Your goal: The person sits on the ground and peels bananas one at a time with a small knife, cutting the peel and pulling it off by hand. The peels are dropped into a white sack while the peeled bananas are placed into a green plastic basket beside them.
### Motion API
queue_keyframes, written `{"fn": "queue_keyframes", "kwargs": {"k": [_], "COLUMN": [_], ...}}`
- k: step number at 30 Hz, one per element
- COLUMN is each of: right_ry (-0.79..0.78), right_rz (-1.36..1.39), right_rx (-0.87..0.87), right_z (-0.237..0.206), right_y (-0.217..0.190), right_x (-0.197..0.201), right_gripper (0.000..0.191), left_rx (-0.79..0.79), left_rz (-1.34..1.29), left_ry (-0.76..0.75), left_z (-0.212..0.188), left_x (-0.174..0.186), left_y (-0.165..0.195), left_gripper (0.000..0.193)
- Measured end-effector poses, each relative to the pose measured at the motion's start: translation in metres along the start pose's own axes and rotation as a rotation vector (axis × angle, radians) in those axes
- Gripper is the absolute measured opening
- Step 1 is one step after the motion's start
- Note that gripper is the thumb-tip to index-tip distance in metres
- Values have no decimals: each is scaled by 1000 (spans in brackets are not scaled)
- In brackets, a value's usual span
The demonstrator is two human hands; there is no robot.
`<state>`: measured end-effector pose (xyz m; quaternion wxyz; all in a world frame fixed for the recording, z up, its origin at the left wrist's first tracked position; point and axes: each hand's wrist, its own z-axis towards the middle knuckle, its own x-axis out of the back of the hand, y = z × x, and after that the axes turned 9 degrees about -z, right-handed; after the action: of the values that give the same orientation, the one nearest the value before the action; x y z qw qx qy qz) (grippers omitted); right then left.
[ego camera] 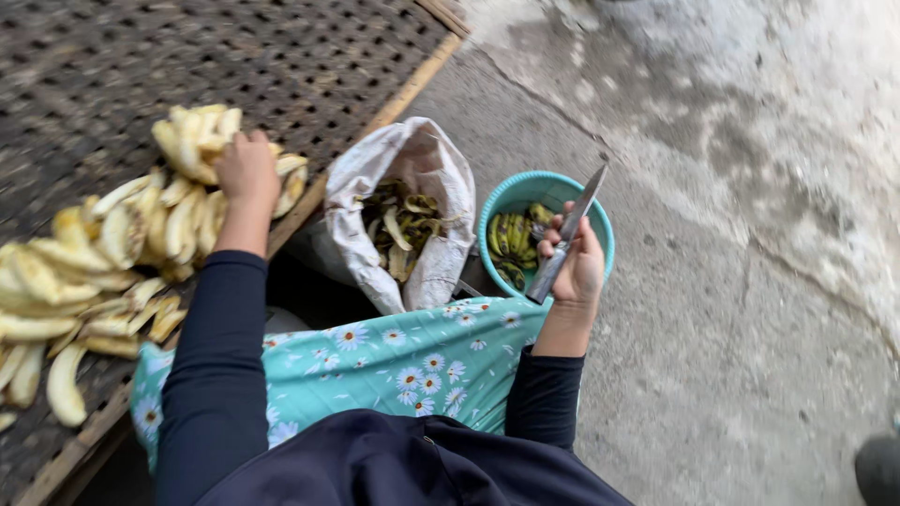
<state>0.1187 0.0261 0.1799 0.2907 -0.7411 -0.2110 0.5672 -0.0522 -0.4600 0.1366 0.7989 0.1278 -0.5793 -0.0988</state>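
Note:
My left hand (247,169) reaches out over a heap of peeled yellow bananas (141,225) on a dark woven mat (112,66). Its fingers rest on the top bananas of the heap; whether they grip one I cannot tell. Over my knee, my right hand (577,267) holds a steel knife (568,234) with the blade pointing up and away. Just beyond it stands a teal bowl (511,197) with green unpeeled bananas (511,245) inside.
A white sack (427,159) of dark banana peels stands open between the mat and the bowl. A wooden strip (412,84) edges the mat. Grey concrete floor (731,281) spreads to the right. My lap is covered by a turquoise flowered cloth (412,361).

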Motion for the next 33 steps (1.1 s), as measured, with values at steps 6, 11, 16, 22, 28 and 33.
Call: {"fn": "queue_keyframes", "kwargs": {"k": [6,11,16,22,28,33], "right_ry": [201,500,589,734,713,715], "right_rz": [375,409,518,433,431,414], "right_rx": [288,392,355,233,230,207], "right_z": [-44,-58,-46,-35,-30,-26], "right_y": [-63,-58,-27,-12,-14,-13], "right_x": [86,185,241,218,191,181], "right_gripper": [46,38,33,25,20,19], "left_rx": [-476,-762,-1051,-1312,-1327,-838], "left_rz": [-432,-669,-552,-524,-99,-731], "left_ry": [159,-73,-295,-48,-412,-570], "left_z": [-7,-48,-115,-180,-185,-186], "left_x": [-7,-85,-182,-247,-269,-262], "left_y": [144,315,403,434,439,431], "left_gripper": [33,28,5,29,24,19]}}
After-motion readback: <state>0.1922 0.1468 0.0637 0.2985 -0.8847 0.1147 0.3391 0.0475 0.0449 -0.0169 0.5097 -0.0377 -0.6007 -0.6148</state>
